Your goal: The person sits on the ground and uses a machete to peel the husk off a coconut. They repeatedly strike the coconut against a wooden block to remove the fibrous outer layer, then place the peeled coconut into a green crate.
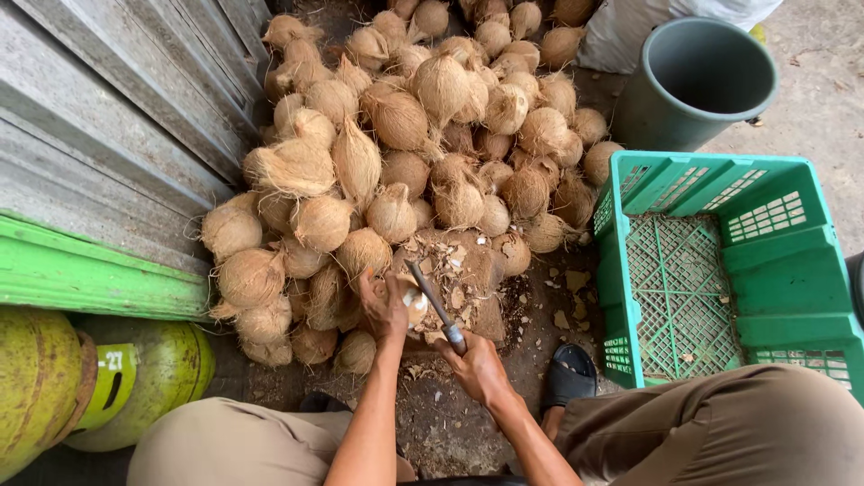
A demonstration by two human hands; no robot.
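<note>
My left hand has its fingers wrapped around a partly peeled coconut on the wood block. My right hand grips a knife; its blade seems to touch that coconut.

— What do I have around the work spot?

— A heap of husked coconuts piled against a grey corrugated wall, a green ledge beneath it.

— And to the sides?

— I see an empty green plastic crate on the right, a grey bucket behind it, and yellow-green gas cylinders lying at lower left. A black sandal rests on the dirt floor.
</note>
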